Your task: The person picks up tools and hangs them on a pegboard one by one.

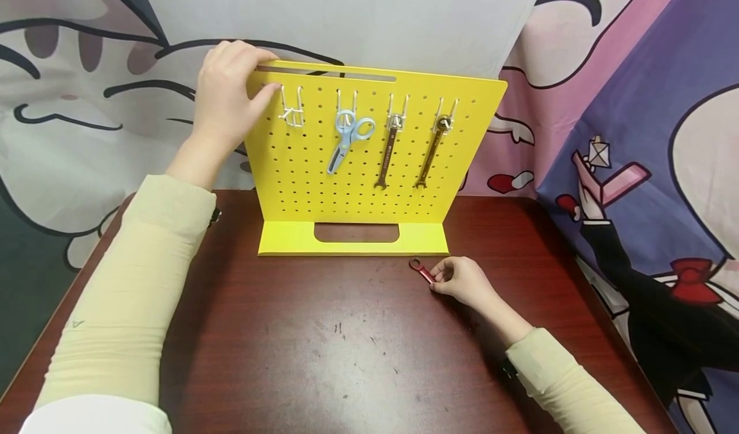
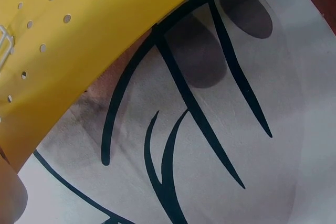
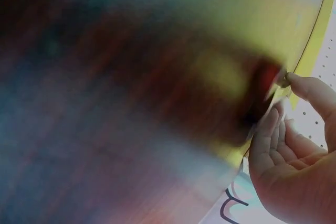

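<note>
At the upper left corner of the yellow pegboard [image 1: 358, 193], my left hand [image 1: 228, 91] grips the edge, thumb in front and fingers over the top. A white wire hook [image 1: 292, 115] sits close to that thumb. Low over the tabletop, in front of the board's right foot, my right hand [image 1: 464, 283] pinches a red wrench [image 1: 426, 274] with a dark ring end pointing toward the board. Its other end is hidden by the fingers. The right wrist view shows the right hand [image 3: 294, 166] and a blurred red patch at the fingertips. Only a fingertip [image 2: 11, 195] shows in the left wrist view.
Light-blue scissors [image 1: 346, 136] and two brown wrenches, one mid-board [image 1: 388, 155] and one farther right [image 1: 432, 155], hang from white hooks. The board stands on the dark red table [image 1: 323, 331]. Behind and to the right hangs cartoon-printed cloth [image 1: 623, 133].
</note>
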Available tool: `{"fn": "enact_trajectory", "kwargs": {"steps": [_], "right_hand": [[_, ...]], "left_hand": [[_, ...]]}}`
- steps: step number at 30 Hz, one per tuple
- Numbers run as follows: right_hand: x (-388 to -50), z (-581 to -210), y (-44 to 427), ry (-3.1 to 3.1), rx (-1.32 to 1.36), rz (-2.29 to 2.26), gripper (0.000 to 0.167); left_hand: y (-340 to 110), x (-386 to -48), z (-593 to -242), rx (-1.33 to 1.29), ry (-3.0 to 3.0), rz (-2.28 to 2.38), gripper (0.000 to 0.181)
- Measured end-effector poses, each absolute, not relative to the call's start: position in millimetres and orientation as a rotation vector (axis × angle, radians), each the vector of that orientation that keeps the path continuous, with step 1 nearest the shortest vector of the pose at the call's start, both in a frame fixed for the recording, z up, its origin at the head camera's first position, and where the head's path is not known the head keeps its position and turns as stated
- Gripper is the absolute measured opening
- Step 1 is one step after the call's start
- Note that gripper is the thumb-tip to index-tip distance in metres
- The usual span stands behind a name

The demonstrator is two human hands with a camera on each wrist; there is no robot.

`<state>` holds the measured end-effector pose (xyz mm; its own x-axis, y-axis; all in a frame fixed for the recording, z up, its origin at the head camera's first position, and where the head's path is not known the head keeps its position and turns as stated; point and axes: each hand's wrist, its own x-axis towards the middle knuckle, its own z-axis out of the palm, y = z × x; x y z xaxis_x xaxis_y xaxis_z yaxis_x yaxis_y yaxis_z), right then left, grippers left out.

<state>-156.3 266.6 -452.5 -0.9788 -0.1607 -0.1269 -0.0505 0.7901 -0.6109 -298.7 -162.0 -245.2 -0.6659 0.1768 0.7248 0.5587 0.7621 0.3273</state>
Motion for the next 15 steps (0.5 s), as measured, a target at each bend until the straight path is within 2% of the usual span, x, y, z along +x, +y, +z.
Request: {"fn": "enact_trajectory", "kwargs": {"steps": [15], "right_hand": [[-154.8,-451.9,267.5,2.752,-0.156,-1.021,0.011]], "left_hand": [[-161.7,-297.3,-244.2,-0.542,-2.265,-0.702,0.032]]}}
